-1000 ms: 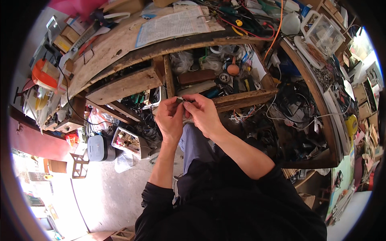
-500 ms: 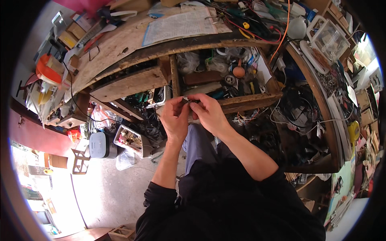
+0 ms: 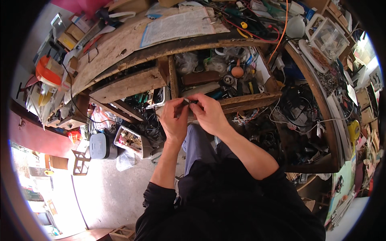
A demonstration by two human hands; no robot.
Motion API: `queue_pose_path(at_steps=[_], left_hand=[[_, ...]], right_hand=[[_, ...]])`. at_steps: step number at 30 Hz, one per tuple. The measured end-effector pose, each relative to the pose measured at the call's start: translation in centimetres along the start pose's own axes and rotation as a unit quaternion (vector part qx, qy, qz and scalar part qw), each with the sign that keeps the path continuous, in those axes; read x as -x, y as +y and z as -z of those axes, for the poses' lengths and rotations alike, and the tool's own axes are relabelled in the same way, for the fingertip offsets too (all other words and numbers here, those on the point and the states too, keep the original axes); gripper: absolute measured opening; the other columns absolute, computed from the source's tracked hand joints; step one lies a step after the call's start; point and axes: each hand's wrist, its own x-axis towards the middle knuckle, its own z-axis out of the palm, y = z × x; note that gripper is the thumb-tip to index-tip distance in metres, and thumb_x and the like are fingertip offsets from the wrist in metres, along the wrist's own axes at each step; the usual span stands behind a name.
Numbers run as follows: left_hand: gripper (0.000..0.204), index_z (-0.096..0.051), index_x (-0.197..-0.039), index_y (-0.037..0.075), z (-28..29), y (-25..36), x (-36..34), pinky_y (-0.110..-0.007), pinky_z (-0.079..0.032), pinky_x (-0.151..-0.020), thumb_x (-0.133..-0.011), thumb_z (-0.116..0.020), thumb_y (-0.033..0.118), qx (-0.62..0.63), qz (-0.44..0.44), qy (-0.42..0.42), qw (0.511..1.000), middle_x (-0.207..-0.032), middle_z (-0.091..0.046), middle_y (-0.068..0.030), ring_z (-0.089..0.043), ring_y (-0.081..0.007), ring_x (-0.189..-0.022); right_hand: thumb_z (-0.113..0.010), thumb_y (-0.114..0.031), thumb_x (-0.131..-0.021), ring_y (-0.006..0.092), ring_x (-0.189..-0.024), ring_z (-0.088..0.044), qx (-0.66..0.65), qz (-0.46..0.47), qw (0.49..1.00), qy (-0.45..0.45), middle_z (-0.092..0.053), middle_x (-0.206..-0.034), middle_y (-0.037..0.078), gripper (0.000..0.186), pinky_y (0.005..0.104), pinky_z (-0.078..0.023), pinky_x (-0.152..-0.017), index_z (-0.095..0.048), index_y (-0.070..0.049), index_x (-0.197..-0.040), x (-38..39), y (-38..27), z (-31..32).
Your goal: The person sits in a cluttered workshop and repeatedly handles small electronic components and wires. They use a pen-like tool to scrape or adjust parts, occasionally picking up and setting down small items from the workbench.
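Note:
Both hands meet in front of the open wooden drawer [image 3: 241, 103], just above my lap. Between the fingertips is a small dark piece with a light, shiny edge [image 3: 186, 101]; its kind is too small to make out. My left hand [image 3: 173, 120] pinches it from the left, fingers curled and closed. My right hand [image 3: 209, 116] closes on it from the other side, thumb and forefinger together. Inside the drawer lie a brown oblong case [image 3: 201, 78], a reddish-brown rubber bulb [image 3: 237, 72], a small round metal part [image 3: 228, 80] and bagged items.
On the worn wooden bench [image 3: 112, 64] lies a printed sheet [image 3: 177, 31]; pliers and wires are heaped at its right. A box of small parts [image 3: 130, 140] and a dark grey bin [image 3: 100, 145] stand on the floor at left. Tangled cables [image 3: 299, 106] fill the right side.
Both hands stay together at nearly the same spot, with a slight shift of the fingers around the small piece. The surroundings look the same.

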Motion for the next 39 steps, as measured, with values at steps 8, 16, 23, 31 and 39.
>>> queue_pose_path(at_steps=[8,16,23,31,39], left_hand=[[0.023,-0.066,-0.106,-0.002,-0.9,0.5,0.1,-0.027,-0.059,-0.073,-0.086,-0.073,-0.009,-0.033,-0.034,0.037,0.998,-0.103,-0.07,-0.0102,-0.072,-0.015,-0.085],[0.025,-0.063,-0.112,-0.001,-0.8,-0.4,0.0,-0.027,-0.059,-0.075,-0.088,-0.069,-0.009,0.04,0.015,0.014,0.999,-0.116,-0.07,-0.0124,-0.072,-0.0165,-0.09],[0.028,-0.063,-0.117,0.001,1.0,0.0,0.4,-0.025,-0.055,-0.085,-0.091,-0.069,-0.007,0.218,0.13,0.026,0.967,-0.112,-0.072,-0.0067,-0.069,-0.012,-0.097],[0.024,-0.065,-0.112,0.001,6.9,-4.4,3.7,-0.024,-0.052,-0.074,-0.092,-0.075,0.008,0.052,0.19,0.168,0.966,-0.091,-0.071,-0.0039,-0.064,-0.0086,-0.081],[0.043,-0.065,-0.124,0.003,22.4,-17.8,4.0,-0.039,-0.054,-0.088,-0.086,-0.078,0.02,-0.313,0.194,0.221,0.903,-0.112,-0.072,-0.0176,-0.071,-0.0315,-0.101]], right_hand=[[-0.055,-0.007,-0.103,0.008,-0.08,-0.06,-0.095,-0.023,0.993,0.063,-0.068,-0.089,0.008,0.018,0.0261,-0.05,-0.069,-0.064,0.004,-0.115,0.0,2.3,-2.5],[-0.055,-0.008,-0.104,0.0064,-0.064,-0.048,-0.162,-0.053,0.983,0.064,-0.057,-0.073,0.0,0.015,0.0248,-0.038,-0.056,-0.065,0.002,-0.108,-0.8,1.1,-1.4],[-0.057,-0.013,-0.104,0.0082,-0.062,-0.054,-0.208,-0.119,0.969,0.064,-0.062,-0.073,0.001,0.017,0.0256,-0.042,-0.053,-0.067,-0.001,-0.11,-0.9,0.3,-0.7],[-0.059,-0.019,-0.105,0.0026,-0.052,-0.041,-0.28,-0.169,0.944,0.053,-0.056,-0.072,-0.002,0.02,0.0205,-0.026,-0.043,-0.064,-0.005,-0.119,-1.0,-0.3,2.4],[-0.059,-0.02,-0.105,0.0025,-0.052,-0.04,-0.298,-0.17,0.939,0.026,-0.057,-0.074,-0.002,0.021,0.0203,-0.026,-0.044,-0.065,-0.005,-0.119,-0.9,-0.3,2.1]])
